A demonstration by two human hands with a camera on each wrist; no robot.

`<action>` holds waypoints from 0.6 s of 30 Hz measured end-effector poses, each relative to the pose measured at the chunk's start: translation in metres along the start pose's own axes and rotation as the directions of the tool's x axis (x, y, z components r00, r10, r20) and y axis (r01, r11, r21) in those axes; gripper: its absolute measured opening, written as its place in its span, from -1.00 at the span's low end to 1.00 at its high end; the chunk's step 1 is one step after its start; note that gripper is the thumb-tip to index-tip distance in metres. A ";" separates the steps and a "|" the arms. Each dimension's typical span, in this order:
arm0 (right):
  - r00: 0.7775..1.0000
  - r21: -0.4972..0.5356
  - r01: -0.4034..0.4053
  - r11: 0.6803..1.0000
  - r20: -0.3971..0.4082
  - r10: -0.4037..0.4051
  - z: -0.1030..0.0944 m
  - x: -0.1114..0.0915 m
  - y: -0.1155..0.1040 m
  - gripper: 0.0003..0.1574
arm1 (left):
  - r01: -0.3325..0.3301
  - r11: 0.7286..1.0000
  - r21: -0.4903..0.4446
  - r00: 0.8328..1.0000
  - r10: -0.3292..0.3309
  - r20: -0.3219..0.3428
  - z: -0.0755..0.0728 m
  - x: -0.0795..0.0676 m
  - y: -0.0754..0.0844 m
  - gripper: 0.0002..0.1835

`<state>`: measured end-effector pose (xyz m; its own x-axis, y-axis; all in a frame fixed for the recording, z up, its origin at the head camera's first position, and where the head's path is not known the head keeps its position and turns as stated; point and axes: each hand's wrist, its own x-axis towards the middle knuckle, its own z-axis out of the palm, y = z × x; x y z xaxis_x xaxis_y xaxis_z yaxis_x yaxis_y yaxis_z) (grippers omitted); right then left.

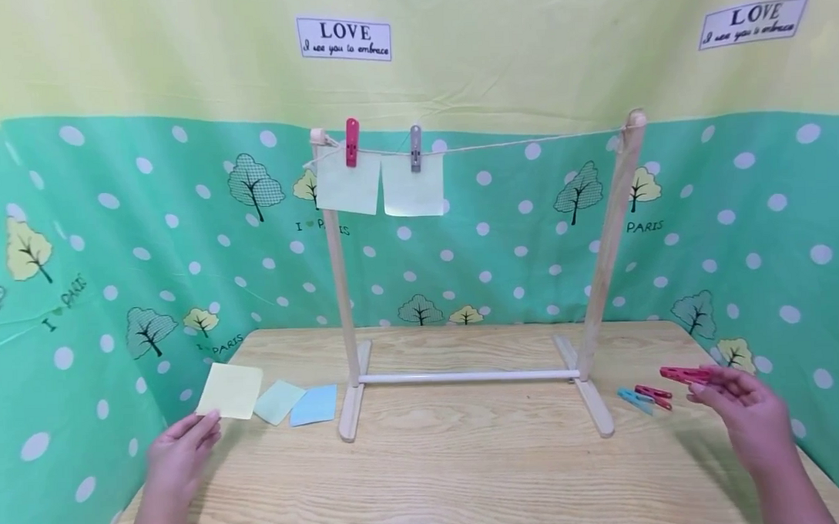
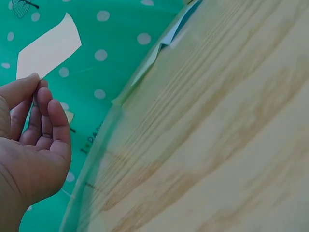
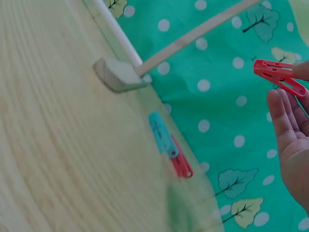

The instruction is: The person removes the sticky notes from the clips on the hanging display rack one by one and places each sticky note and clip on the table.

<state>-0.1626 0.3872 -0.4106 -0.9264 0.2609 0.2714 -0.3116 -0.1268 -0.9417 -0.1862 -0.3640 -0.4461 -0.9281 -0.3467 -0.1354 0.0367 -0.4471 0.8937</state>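
Note:
My left hand (image 1: 183, 451) pinches a pale yellow sticky note (image 1: 231, 390) by its lower corner, above the table's left side. The left wrist view shows that note (image 2: 50, 48) between thumb and fingers. A pale green note (image 1: 279, 402) and a blue note (image 1: 313, 405) lie on the table just beyond. On the right, my right hand (image 1: 747, 412) holds a red clothespin (image 1: 685, 374) between thumb and fingers; the right wrist view shows the clothespin (image 3: 277, 75) too. Below it lie a blue clothespin (image 1: 635, 400) and a red clothespin (image 1: 654, 395).
A wooden stand (image 1: 603, 263) with a string (image 1: 526, 141) tied across its posts stands mid-table. Two pale notes hang at its left end, under a red clothespin (image 1: 352, 142) and a grey clothespin (image 1: 415, 148). A white bar (image 1: 465, 377) joins the feet. Patterned cloth (image 1: 490, 290) surrounds the table.

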 end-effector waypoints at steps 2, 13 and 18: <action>1.000 -0.011 -0.010 1.000 -0.001 0.010 -0.003 0.001 0.003 -0.61 | -0.002 1.000 0.028 1.000 0.002 -0.009 -0.005 0.003 0.001 -0.80; 0.991 -0.460 -0.122 0.880 0.000 0.137 -0.032 0.003 0.023 -0.59 | 0.089 0.976 0.198 0.996 -0.081 -0.049 -0.028 0.015 0.003 -0.79; 0.986 -0.486 -0.163 0.858 -0.043 0.163 -0.047 0.005 0.035 -0.58 | 0.115 0.949 0.294 0.993 -0.104 -0.050 -0.033 0.021 0.001 -0.79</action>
<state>-0.1678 0.4286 -0.4511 -0.9549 0.2776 0.1051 -0.0132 0.3141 -0.9493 -0.1929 -0.3993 -0.4619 -0.9071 -0.3392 -0.2493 -0.1805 -0.2217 0.9583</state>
